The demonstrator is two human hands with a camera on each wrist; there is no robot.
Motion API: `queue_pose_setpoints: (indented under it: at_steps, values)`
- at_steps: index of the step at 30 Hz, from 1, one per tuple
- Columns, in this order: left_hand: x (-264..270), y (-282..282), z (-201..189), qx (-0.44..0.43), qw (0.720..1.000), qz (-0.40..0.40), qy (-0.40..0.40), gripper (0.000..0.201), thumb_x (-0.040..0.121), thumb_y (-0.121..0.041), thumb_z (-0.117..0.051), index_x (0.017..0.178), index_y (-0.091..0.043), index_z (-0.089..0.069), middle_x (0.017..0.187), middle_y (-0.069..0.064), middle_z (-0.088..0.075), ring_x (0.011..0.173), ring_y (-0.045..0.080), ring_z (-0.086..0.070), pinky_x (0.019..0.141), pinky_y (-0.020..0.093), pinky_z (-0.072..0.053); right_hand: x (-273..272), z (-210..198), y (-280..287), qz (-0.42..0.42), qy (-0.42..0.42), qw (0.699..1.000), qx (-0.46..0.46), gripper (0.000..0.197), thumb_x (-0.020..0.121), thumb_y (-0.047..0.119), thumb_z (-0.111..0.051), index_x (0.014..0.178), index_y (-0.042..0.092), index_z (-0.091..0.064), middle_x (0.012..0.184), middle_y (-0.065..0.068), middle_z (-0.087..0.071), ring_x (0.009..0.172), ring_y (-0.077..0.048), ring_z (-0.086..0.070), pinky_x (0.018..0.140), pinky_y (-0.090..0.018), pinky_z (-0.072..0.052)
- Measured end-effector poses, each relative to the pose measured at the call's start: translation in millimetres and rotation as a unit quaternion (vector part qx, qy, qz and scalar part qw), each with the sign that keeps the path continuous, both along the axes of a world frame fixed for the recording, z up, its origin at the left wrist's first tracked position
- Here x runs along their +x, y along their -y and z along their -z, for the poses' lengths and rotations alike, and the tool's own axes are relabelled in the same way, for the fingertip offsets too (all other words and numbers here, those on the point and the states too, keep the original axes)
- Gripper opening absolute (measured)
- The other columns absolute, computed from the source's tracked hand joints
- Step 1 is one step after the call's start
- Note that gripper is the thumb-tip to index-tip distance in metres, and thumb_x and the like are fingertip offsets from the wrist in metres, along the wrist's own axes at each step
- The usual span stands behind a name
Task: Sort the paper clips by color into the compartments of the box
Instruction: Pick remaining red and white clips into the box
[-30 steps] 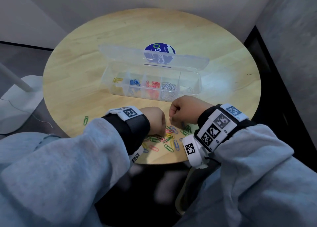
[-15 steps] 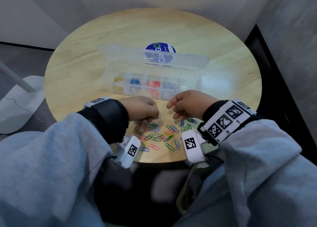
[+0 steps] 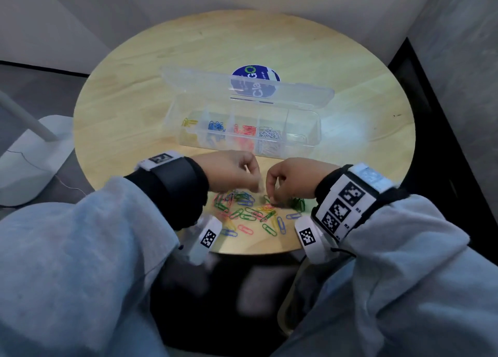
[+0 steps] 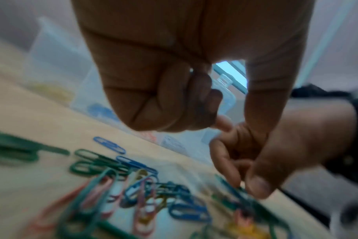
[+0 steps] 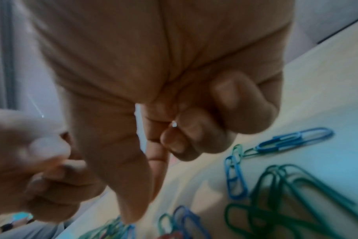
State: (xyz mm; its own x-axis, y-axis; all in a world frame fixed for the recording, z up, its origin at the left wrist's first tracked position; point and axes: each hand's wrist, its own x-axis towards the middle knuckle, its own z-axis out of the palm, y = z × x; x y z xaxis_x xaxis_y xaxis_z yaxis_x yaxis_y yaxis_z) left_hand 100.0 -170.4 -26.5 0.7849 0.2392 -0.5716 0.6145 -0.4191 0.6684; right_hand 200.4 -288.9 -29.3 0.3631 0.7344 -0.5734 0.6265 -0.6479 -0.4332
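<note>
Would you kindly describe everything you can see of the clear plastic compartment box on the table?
The clear plastic compartment box is a long, see-through tray split by dividers into a row of compartments. Its hinged lid stands open behind it. From its left end, compartments hold yellow, blue, red and silver clips; the last looks nearly empty. It sits flat on the round wooden table, beyond both hands, neither touching it.

Round wooden table — carries clear compartment box, lid open; round blue sticker behind; loose paper clips near front edge.
</note>
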Motion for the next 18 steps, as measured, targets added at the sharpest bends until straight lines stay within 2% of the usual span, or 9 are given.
queue_pose_setpoints:
  at_steps: [3,5,7,9,11,12,15,18]
  values:
    - [-1.8,13.2,1.4,0.146,0.981,0.121,-0.034,0.012,0.075,-0.021,-0.071,0.077,-0.027,-0.061,0.058,-0.008,-0.051,0.051,0.009,-0.047,0.053,0.021,-0.037,-6.6,2.9,-2.9,-0.023,0.039,0.999,-0.022,0.013,0.077,0.014,-0.068,0.079,0.023,-0.059,0.066,0.009,-0.051,0.062,-0.01,-0.049,0.052,-0.023,-0.037]
    - [-0.9,21.4,5.0,0.196,0.968,0.149,-0.046,0.012,0.074,-0.023,-0.073,0.081,-0.028,-0.064,0.059,-0.009,-0.051,0.052,0.007,-0.048,0.053,0.02,-0.039,-10.1,4.1,-4.3,-0.048,0.064,0.996,-0.039,0.014,0.077,0.009,-0.065,0.078,0.02,-0.056,0.067,0.007,-0.049,0.066,-0.015,-0.048,0.05,-0.021,-0.033]
    - [0.9,28.3,9.1,0.236,0.955,0.172,-0.048,0.011,0.076,-0.024,-0.072,0.083,-0.028,-0.065,0.063,-0.009,-0.052,0.055,0.005,-0.046,0.05,0.019,-0.034,-12.1,5.8,-4.9,-0.067,0.089,0.992,-0.054,0.019,0.076,0.005,-0.062,0.067,0.019,-0.051,0.066,0.006,-0.048,0.066,-0.016,-0.047,0.047,-0.02,-0.028]
    - [1.9,31.9,12.1,0.266,0.945,0.184,-0.049,0.012,0.077,-0.024,-0.071,0.089,-0.026,-0.068,0.074,-0.008,-0.057,0.066,0.01,-0.049,0.051,0.02,-0.032,-11.8,8.3,-4.9,-0.065,0.102,0.991,-0.06,0.026,0.072,0.002,-0.059,0.059,0.021,-0.048,0.063,0.004,-0.05,0.061,-0.017,-0.048,0.046,-0.019,-0.028]
    - [2.0,33.1,14.4,0.274,0.941,0.191,-0.051,0.013,0.078,-0.023,-0.07,0.091,-0.024,-0.068,0.082,-0.008,-0.057,0.076,0.012,-0.05,0.055,0.024,-0.034,-9.3,10.5,-5.0,-0.055,0.091,0.992,-0.062,0.025,0.072,0.002,-0.06,0.059,0.021,-0.05,0.063,0.003,-0.053,0.06,-0.016,-0.049,0.047,-0.018,-0.032]
    - [1.9,33.0,15.7,0.274,0.941,0.193,-0.05,0.01,0.078,-0.023,-0.069,0.087,-0.025,-0.067,0.08,-0.008,-0.057,0.077,0.013,-0.05,0.056,0.024,-0.034,-7.7,11.3,-4.7,-0.047,0.079,0.994,-0.059,0.024,0.073,0.004,-0.062,0.06,0.021,-0.051,0.063,0.003,-0.054,0.061,-0.016,-0.05,0.048,-0.019,-0.034]
    - [0.4,31.7,17.7,0.278,0.94,0.193,-0.042,0.01,0.078,-0.024,-0.067,0.074,-0.026,-0.058,0.072,-0.008,-0.054,0.074,0.014,-0.05,0.053,0.022,-0.033,-1.3,9.4,-3.3,-0.03,0.059,0.997,-0.044,0.023,0.078,0.013,-0.066,0.062,0.022,-0.052,0.065,0.005,-0.055,0.066,-0.014,-0.052,0.056,-0.022,-0.041]
    - [-0.7,25.0,17.5,0.235,0.958,0.156,-0.047,0.018,0.076,-0.024,-0.065,0.061,-0.022,-0.054,0.068,-0.007,-0.057,0.068,0.014,-0.052,0.058,0.022,-0.039,3.4,3.6,-0.8,-0.001,0.041,0.999,-0.021,0.02,0.079,0.013,-0.064,0.064,0.019,-0.052,0.071,0.002,-0.061,0.071,-0.016,-0.054,0.067,-0.028,-0.046]
